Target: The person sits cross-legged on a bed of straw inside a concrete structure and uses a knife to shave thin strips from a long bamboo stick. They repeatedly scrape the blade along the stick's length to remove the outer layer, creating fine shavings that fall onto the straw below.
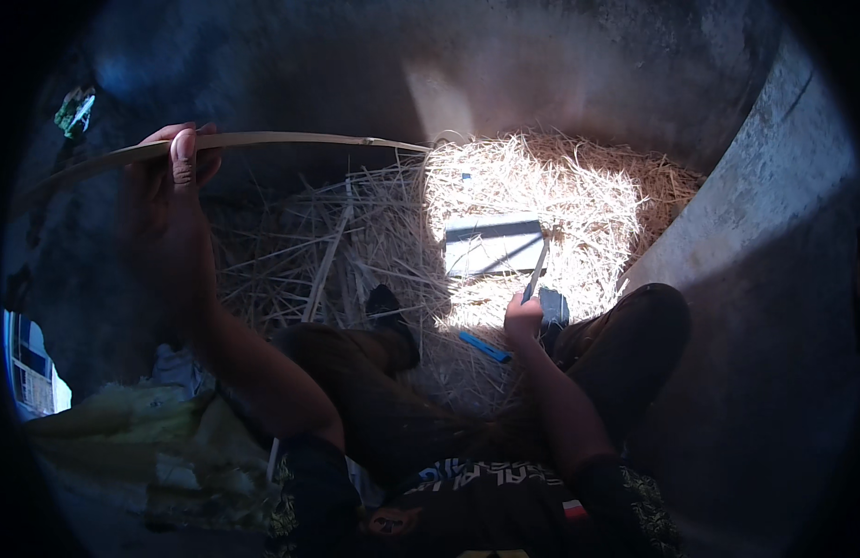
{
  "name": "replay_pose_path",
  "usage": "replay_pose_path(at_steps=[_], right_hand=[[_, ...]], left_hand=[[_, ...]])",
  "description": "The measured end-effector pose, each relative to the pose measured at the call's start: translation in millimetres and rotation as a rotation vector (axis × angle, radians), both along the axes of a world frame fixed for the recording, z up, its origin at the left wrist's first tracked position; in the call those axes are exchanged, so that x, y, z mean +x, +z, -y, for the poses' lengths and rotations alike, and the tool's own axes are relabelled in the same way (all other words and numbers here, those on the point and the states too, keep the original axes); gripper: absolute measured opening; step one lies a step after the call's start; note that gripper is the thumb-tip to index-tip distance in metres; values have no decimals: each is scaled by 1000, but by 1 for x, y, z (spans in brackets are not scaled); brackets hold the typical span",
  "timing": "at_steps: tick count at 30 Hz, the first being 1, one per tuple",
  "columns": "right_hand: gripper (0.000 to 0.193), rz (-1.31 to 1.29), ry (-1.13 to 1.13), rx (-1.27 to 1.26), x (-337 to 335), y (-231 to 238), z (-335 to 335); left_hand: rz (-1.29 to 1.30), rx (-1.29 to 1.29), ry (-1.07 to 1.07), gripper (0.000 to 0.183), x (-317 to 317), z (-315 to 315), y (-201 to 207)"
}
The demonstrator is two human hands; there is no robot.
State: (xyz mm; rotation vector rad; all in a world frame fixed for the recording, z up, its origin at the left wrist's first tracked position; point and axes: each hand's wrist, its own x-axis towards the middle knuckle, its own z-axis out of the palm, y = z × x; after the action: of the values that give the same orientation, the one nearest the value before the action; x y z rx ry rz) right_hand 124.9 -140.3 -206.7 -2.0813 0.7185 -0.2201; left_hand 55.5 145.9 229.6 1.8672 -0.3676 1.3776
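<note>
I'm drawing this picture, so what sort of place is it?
Perhaps a simple work corner: pale shavings lie thickly, the right hand holds a knife, the left hand a long strip.

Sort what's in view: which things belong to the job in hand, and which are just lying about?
Job in hand:
Long pale strip, in the left hand
Knife, in the right hand

Seemingly just lying about:
Grey slab, role unclear
Slim blue object
Loose pale shavings
Yellowish sheet

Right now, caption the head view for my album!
Left hand holds a long strip, right hand a knife, straw-like scraps below.
</note>
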Motion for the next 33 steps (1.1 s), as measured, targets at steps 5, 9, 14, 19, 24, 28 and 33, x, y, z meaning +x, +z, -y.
replay_pose_path(at_steps=[5,9,14,19,24,28,33], right_hand=[[41,-130,64,33,21,-51,-31],[41,-203,297,-10,11,-99,-75],[39,-195,756,18,-24,-62,-104],[34,-27,621,-97,-32,-24,-93],[27,148,270,-152,-4,-15,-61],[31,100,60,-78,6,-30,-31],[33,7,113,52,-5,-69,-29]], left_hand=[[129,124,121,18,-21,-11,4],[112,-3,121,21,-28,-25,8],[34,-132,148,27,-34,-43,1],[9,-22,128,31,-44,-82,-10],[77,-24,289,30,-51,-66,-6],[90,-74,275,26,-52,-54,0],[78,-57,259,27,-51,-50,0]])
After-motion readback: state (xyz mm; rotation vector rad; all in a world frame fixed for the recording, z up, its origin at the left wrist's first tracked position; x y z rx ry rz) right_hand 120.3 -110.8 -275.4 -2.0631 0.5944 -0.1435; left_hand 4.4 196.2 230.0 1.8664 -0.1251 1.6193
